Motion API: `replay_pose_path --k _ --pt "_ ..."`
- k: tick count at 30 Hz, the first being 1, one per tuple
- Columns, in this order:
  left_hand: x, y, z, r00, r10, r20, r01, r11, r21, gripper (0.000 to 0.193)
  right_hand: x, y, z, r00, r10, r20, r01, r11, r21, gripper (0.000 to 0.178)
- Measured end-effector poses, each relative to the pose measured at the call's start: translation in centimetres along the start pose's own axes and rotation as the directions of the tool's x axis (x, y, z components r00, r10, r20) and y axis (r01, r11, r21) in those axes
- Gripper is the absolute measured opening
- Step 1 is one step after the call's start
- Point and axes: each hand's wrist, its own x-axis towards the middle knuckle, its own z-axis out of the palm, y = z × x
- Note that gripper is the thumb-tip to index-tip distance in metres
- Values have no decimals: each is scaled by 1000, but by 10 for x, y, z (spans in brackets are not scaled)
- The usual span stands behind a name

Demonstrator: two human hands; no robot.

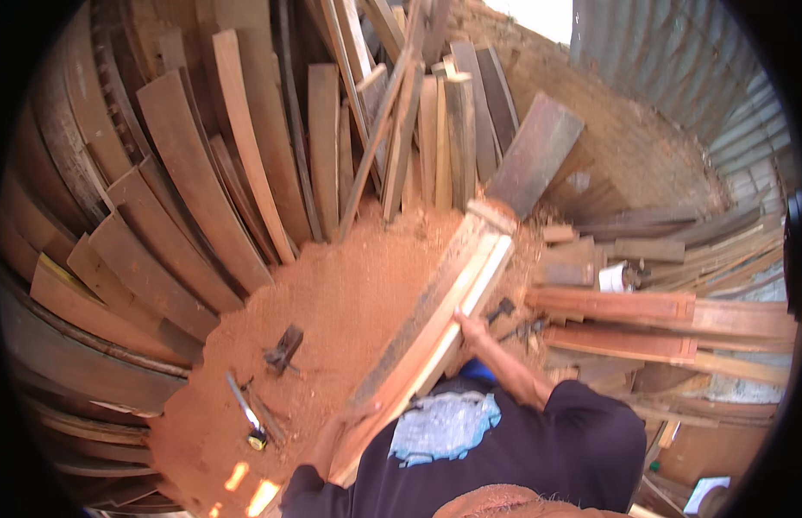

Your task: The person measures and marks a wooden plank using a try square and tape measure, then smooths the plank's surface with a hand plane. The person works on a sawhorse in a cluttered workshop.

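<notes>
A long wooden board (pixel 457 306) slants from the middle of the view down toward my body, with a pale, smooth edge on its right. Alongside its left runs a rougher, greyish strip of wood (pixel 418 332). My right hand (pixel 475 331) grips the board's right edge, thumb on top. Nearer my body, my left hand (pixel 353 420) holds the left side of the wood, its fingers partly blurred. The board's far end meets a short crosswise wood block (pixel 491 216). Close to my right hand is a dark metal tool (pixel 502 309) of a kind I cannot make out.
Reddish sawdust (pixel 358 293) covers the ground. On it lie a dark block-like tool (pixel 284 348) and a yellow-and-black tape measure (pixel 257 440). Many planks (pixel 194 173) lean upright at left and back. Reddish boards (pixel 616 304) and a white container (pixel 612 277) are at right.
</notes>
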Motion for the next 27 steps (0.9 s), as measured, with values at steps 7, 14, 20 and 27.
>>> replay_pose_path --k 7,14,20,27 --pt "31 -20 29 995 -19 94 58 900 -431 87 -2 -7 -33 961 -16 276 7 999 31 29" --pt "10 20 94 944 245 219 -34 735 -678 74 -80 59 -82 731 -16 682 -82 990 111 51" --pt "-3 47 168 752 491 440 69 604 -794 86 -141 98 -76 394 -255 883 -312 866 390 65" --pt "-82 -8 174 740 465 486 -23 739 -673 93 -180 77 -76 498 -365 786 -304 775 553 60"
